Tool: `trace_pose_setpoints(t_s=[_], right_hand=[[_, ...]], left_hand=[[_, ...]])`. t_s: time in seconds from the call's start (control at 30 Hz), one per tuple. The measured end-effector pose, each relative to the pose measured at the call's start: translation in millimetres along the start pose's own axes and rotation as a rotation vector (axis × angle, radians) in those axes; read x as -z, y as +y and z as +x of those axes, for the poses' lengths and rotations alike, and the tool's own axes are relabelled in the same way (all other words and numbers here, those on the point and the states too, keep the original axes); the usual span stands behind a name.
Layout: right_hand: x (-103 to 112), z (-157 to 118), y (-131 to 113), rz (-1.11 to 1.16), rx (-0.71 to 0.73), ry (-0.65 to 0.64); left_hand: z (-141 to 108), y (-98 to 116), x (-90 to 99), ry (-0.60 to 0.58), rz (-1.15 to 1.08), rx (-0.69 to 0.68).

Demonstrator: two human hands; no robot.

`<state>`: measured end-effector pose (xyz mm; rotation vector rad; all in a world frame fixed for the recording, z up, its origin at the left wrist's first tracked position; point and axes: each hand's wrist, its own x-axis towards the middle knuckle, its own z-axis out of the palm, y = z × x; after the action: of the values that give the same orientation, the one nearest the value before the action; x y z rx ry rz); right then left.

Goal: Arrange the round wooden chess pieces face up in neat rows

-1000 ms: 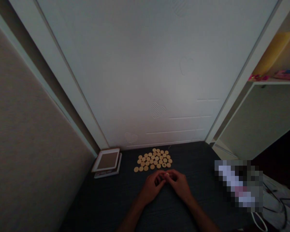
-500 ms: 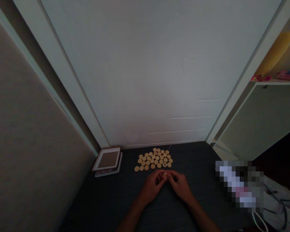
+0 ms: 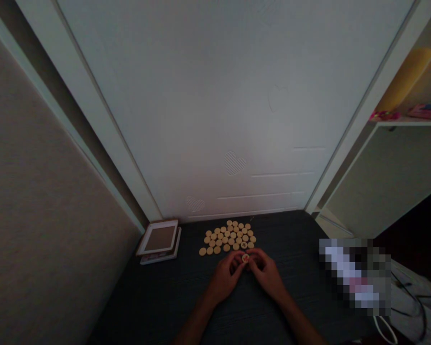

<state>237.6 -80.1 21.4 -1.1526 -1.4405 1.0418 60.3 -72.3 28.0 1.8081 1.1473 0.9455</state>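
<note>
Between the fingertips of both hands is a small round wooden Chinese chess piece (image 3: 245, 258), its red-marked face turned up. My left hand (image 3: 225, 275) pinches it from the left, thumb and fingers closed. From the other side my right hand (image 3: 268, 274) grips its edge, also closed. Just beyond the hands, several like pieces (image 3: 228, 235) lie flat and close together in uneven rows on the dark table. Most look plain on top; one piece (image 3: 244, 245) near the hands shows a dark marking.
The dark table (image 3: 158, 302) meets a white panel (image 3: 201, 120) with heart patterns at the back. Stacked flat things with a white-framed brown top (image 3: 160, 238) lie at the left. On the right are a pixelated patch, a white cable (image 3: 386, 330) and a shelf unit (image 3: 398, 167).
The piece in my fingers has turned so its red-marked face shows more fully. Both hands stay nearly in place, and the view has shifted slightly.
</note>
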Motion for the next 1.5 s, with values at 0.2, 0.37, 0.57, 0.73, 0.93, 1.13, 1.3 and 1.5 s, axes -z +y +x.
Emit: trace_pose_setpoints(t_s=[0.2,0.37,0.57,0.73,0.93,1.13,1.3,1.5], right_hand=[[1.3,0.9,-0.6,-0.013,0.009,0.001],[0.6,1.2,-1.4,-0.024,0.014,0.001],[0.4,0.2,-7.8,-0.086,-0.001,0.004],[-0.5,1.5,-3.4,-0.077,-0.006,-0.002],[-0.8,2.2,1.7,-0.092,0.03,0.009],[1.7,3.3,8.1,-0.11,-0.009,0.067],[11.7,8.0,15.0,-0.101,-0.041,0.12],[48.1,18.3,16.1,-0.211,-0.062,0.144]], left_hand=[[0.5,-1.7,-0.2,0.008,0.01,0.008],[1.1,2.5,0.4,0.017,0.024,0.038],[1.1,3.1,2.2,-0.015,-0.007,0.024],[0.2,2.0,2.0,-0.011,-0.022,0.024],[0.0,0.9,0.9,-0.027,-0.026,0.015],[0.4,1.2,1.1,-0.018,0.03,0.021],[0.6,-2.9,-0.4,0.019,0.047,0.031],[0.9,-4.7,-0.9,0.03,0.06,-0.005]])
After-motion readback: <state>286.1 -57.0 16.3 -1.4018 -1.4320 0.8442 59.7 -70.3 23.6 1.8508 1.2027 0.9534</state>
